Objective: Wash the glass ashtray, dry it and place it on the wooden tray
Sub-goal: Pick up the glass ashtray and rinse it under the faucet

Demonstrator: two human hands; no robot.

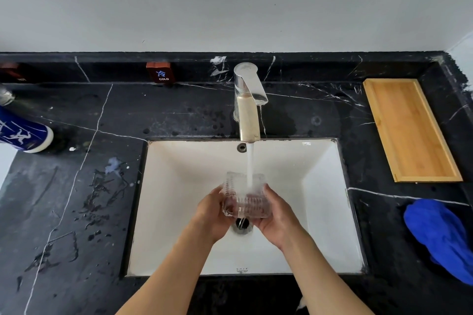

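Glass ashtray [245, 195]: square, ribbed, clear; being held over the white sink [325, 186], just above the drain [242, 225], between the fingers of both hands.

Left hand [213, 215]: curling around the ashtray's left side, thumb lying along the upper left edge, remaining fingers passing beneath the glass and showing dimly through it.

Right hand [277, 215]: wrapping the ashtray's right side, thumb pressing on the right rim, fingers closing under the base. Both hands are gripping the glass, neither spreading wide.

Water stream [249, 166]: running from the chrome faucet [249, 100] and landing inside the ashtray, just ahead of the right thumb tip.

Wooden tray [409, 130]: lying on the black marble counter [76, 186], well apart from the fingers, beyond and to the right of the right hand.

Blue cloth [440, 235]: sitting crumpled on the counter, right of the right hand, nearer than the tray.

Cold-water sign [160, 73]: standing against the backsplash, far beyond the left hand's fingers.

Blue patterned bottle [23, 133]: lying at the far left edge.
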